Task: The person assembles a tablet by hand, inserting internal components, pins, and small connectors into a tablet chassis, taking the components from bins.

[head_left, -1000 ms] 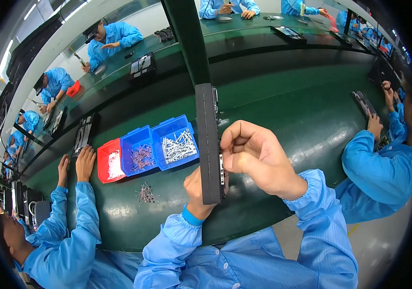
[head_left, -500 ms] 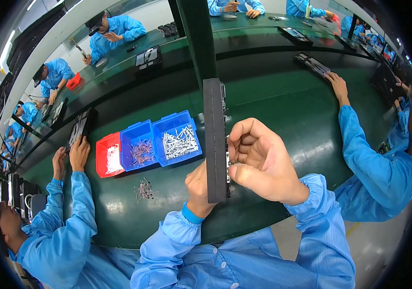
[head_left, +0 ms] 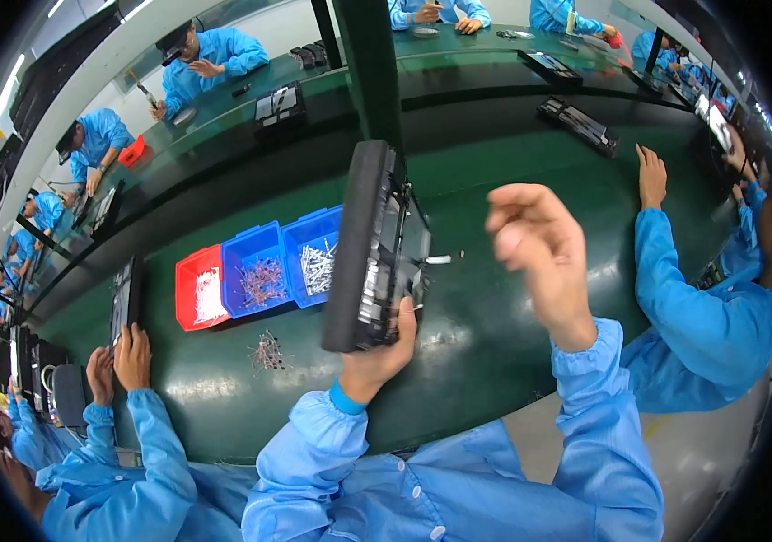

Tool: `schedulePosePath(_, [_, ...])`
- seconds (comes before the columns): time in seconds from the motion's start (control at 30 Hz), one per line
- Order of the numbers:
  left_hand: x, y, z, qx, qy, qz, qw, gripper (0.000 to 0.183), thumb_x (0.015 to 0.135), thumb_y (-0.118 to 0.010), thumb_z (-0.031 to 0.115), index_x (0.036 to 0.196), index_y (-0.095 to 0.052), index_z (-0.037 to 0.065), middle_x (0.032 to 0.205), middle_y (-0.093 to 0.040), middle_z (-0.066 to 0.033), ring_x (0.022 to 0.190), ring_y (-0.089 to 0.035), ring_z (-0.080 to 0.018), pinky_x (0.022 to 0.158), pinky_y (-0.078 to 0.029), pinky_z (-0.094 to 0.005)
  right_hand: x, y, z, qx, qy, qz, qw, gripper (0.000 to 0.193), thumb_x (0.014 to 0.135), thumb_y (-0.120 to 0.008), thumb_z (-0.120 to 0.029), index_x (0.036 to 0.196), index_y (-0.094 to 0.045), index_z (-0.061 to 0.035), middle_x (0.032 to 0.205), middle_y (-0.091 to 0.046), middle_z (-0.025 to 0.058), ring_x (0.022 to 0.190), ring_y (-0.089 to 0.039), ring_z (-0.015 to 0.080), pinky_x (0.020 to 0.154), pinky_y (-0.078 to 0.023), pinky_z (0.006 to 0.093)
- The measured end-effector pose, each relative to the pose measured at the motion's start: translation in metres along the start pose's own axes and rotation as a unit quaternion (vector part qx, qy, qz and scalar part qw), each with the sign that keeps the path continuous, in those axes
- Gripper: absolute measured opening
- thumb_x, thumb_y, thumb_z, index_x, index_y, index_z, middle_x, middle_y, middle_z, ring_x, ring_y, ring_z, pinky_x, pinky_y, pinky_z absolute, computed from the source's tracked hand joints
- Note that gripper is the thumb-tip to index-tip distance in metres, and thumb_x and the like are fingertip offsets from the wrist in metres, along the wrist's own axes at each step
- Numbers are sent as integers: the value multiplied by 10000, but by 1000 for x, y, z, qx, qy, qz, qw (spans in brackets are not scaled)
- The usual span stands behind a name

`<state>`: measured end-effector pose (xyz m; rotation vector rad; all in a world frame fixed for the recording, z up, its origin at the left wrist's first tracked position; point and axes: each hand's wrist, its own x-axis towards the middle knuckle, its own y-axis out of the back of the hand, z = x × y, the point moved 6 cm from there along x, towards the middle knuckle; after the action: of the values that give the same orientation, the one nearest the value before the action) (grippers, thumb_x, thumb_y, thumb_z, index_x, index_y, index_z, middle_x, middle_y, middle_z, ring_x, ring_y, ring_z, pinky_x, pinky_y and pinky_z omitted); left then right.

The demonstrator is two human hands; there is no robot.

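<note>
My left hand (head_left: 378,363) grips the lower end of a long black device casing (head_left: 359,244), holding it upright and tilted above the table. Its edge facing right shows metal, clear and white parts. A small white strip (head_left: 438,260) shows beside that edge; whether it is attached I cannot tell. Apart from the casing, to its right, is my right hand (head_left: 548,257), its fingers loosely bent and nothing visible in them. The fingertips are slightly blurred. Behind the casing stand two blue bins, one (head_left: 259,237) with thin leaded parts, the other (head_left: 313,219) with white-and-silver pieces, partly hidden.
A red bin (head_left: 185,287) of white pieces adjoins the blue ones. Loose leaded parts (head_left: 268,352) lie on the green table (head_left: 485,361). A green post (head_left: 366,81) rises behind. Co-workers' hands (head_left: 131,357) (head_left: 650,176) are on both sides; another casing (head_left: 577,125) lies at the far right.
My right hand has pulled away from the casing to the right. The casing has turned and tilted, showing more of its inner side. The co-worker's hand on the right has left the far casing.
</note>
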<state>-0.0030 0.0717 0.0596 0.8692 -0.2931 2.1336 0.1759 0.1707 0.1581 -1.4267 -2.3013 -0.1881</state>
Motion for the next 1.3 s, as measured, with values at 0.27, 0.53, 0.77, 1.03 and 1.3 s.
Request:
schedulePosePath(0.27, [-11,-35,-2,-378,463,-208,774,337,915,-692,195,1166,-610,-14,988,-670,-59,780,-636,-90,572,-476,-221,-121,70,76,22,-227,47,972,477,965,-601,-285,1301,-522,43,894,-638,33,595,-585,37,401,-381,190])
schedulePosePath(0.53, [-40,-46,-52,-116,424,-326,837,797,875,-747,325,1415,-363,-118,645,-500,23,555,-447,-47,511,-360,-220,-83,114,111,17,-342,206,917,289,1002,-539,-333,1027,-584,-49,700,-559,8,356,-349,76,316,-193,232])
schedulePosePath(0.77, [-43,-51,-47,-73,351,-344,868,609,884,-728,195,1359,-473,-87,608,-460,39,562,-426,-39,536,-371,-221,51,142,187,21,-282,187,941,435,1002,-581,-265,1193,-535,122,941,-656,153,639,-645,225,584,-524,308])
schedulePosePath(1.03, [-45,-33,-46,-105,413,-317,847,402,916,-679,90,1263,-566,-79,630,-411,80,572,-380,1,508,-306,-189,98,125,206,101,-123,160,974,314,963,-557,-54,1165,-548,186,1119,-636,260,1027,-677,343,873,-588,364])
schedulePosePath(1.3, [-46,-40,-36,29,274,-315,908,216,831,-720,50,1044,-717,12,539,-386,10,488,-377,-68,481,-332,-245,102,370,163,-531,15,444,722,418,737,-675,-171,1090,-661,52,1004,-704,232,948,-684,359,855,-537,422])
